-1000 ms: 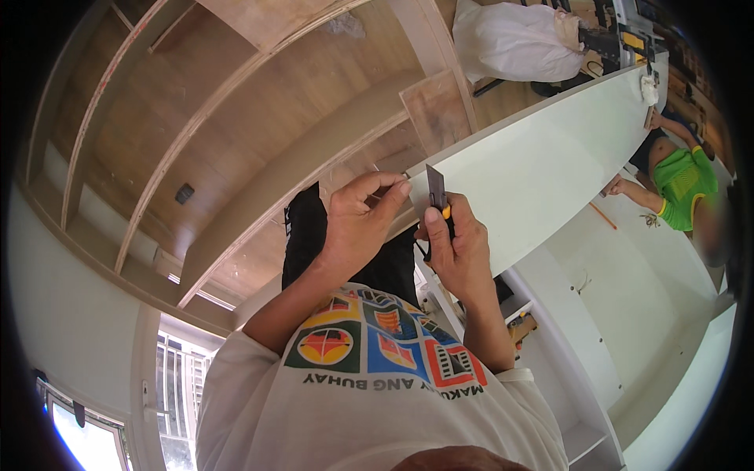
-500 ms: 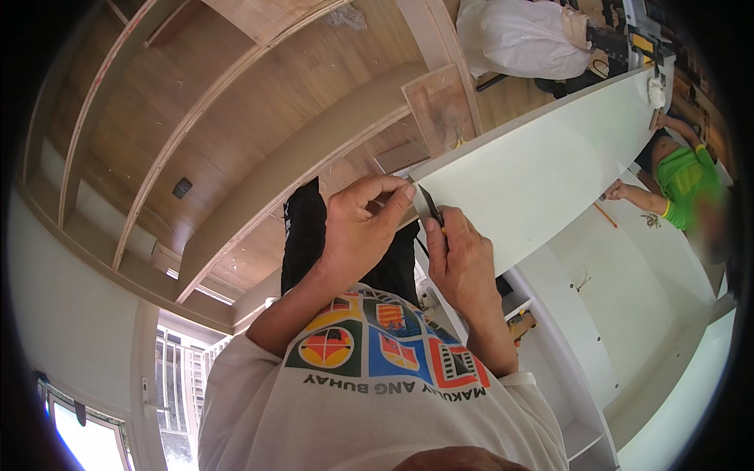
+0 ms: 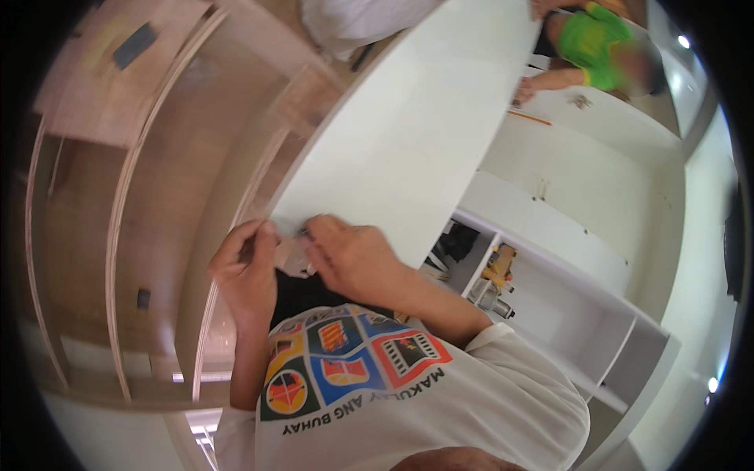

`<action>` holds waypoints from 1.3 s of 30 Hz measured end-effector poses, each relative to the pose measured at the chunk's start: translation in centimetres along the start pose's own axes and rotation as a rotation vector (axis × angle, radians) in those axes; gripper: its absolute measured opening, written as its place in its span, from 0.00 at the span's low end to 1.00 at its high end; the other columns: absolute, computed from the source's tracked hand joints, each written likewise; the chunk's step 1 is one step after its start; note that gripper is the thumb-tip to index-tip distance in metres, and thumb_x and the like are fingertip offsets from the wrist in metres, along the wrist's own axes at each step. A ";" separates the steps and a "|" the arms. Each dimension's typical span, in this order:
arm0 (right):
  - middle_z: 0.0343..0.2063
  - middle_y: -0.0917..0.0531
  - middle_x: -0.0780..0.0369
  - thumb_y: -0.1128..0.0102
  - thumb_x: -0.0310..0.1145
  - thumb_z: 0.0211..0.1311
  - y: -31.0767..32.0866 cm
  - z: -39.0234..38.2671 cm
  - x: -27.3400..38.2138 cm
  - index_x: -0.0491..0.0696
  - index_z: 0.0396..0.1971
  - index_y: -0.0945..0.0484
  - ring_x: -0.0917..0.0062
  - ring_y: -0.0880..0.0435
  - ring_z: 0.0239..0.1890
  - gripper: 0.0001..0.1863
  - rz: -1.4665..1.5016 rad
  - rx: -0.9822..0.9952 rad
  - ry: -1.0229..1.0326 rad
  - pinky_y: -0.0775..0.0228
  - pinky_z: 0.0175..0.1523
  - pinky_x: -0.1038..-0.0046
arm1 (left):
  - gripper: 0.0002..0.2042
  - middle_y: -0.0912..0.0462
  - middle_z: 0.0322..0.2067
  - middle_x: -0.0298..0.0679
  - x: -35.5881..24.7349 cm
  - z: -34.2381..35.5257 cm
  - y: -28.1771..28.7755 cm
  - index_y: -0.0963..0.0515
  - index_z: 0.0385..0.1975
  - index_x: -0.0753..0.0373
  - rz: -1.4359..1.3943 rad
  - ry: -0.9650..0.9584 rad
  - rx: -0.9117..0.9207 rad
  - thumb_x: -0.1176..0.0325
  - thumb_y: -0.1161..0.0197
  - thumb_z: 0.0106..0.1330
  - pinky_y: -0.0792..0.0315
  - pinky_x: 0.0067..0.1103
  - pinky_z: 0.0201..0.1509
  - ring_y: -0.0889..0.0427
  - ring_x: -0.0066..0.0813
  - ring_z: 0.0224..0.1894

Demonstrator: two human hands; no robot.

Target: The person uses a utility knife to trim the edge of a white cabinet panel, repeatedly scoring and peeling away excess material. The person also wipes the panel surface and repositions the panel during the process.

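Observation:
A long white board (image 3: 408, 133) stretches away from me, its near end at my hands. At that end's left corner my left hand (image 3: 245, 271) is closed, thumb and forefinger pinched together. Whether it grips a thin strip or only the board's edge I cannot make out. Close by on the right, my right hand (image 3: 349, 255) is curled over the near end, fingers wrapped round a utility knife. Only a small dark bit of the knife shows at the fingertips; the rest is hidden and blurred.
Wooden cabinet frames (image 3: 118, 259) stand on the left. On the right is a white cabinet (image 3: 565, 330) with tools (image 3: 495, 275) in a compartment. A co-worker in green (image 3: 597, 47) is at the far right, near an orange pencil-like stick (image 3: 530, 118). A white sack (image 3: 353, 23) lies at the back.
My view has swung to the right, so the board and cabinet sit differently. My right hand has turned over the board's end, and the knife blade that showed before is now mostly hidden.

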State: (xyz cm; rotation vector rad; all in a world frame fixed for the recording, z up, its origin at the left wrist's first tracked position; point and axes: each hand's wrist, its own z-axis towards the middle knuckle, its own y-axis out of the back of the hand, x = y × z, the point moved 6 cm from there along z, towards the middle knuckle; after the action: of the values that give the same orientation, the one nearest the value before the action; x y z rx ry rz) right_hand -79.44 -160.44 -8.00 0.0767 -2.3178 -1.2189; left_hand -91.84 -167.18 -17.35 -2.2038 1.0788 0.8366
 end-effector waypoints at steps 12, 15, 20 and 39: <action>0.26 0.19 0.52 0.43 0.31 0.71 0.0 0.4 0.7 0.42 0.38 0.28 0.53 0.18 0.24 0.08 -0.045 0.088 -0.060 0.27 0.28 0.60 | 0.03 0.17 0.28 0.32 0.6 -0.4 0.0 0.17 0.37 0.72 -0.112 -0.013 0.062 0.78 0.34 0.68 0.28 0.12 0.35 0.22 0.12 0.30; 0.27 0.19 0.51 0.43 0.31 0.71 -0.1 0.3 0.6 0.41 0.40 0.27 0.53 0.19 0.26 0.08 -0.050 0.128 -0.092 0.27 0.30 0.61 | 0.03 0.17 0.28 0.31 0.1 -0.4 -0.3 0.17 0.37 0.72 -0.112 -0.029 0.061 0.78 0.34 0.68 0.29 0.12 0.34 0.23 0.11 0.31; 0.26 0.20 0.53 0.42 0.31 0.69 -0.1 0.6 0.9 0.43 0.36 0.28 0.55 0.18 0.24 0.07 -0.073 0.090 -0.041 0.27 0.28 0.60 | 0.03 0.18 0.29 0.30 0.3 -0.3 -0.5 0.17 0.37 0.71 -0.124 -0.017 0.065 0.77 0.34 0.68 0.30 0.11 0.33 0.24 0.10 0.31; 0.26 0.21 0.54 0.40 0.30 0.68 -0.6 0.4 1.0 0.44 0.36 0.27 0.56 0.18 0.24 0.07 -0.100 0.080 -0.020 0.27 0.29 0.60 | 0.02 0.21 0.28 0.29 -0.1 -0.6 -0.3 0.17 0.36 0.69 -0.049 -0.120 0.059 0.77 0.34 0.68 0.35 0.11 0.28 0.28 0.08 0.27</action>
State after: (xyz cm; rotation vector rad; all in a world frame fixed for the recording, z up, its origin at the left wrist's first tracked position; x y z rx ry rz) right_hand -80.64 -160.73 -8.21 0.2110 -2.4057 -1.1793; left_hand -91.51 -167.34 -16.82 -2.0951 0.9755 0.8923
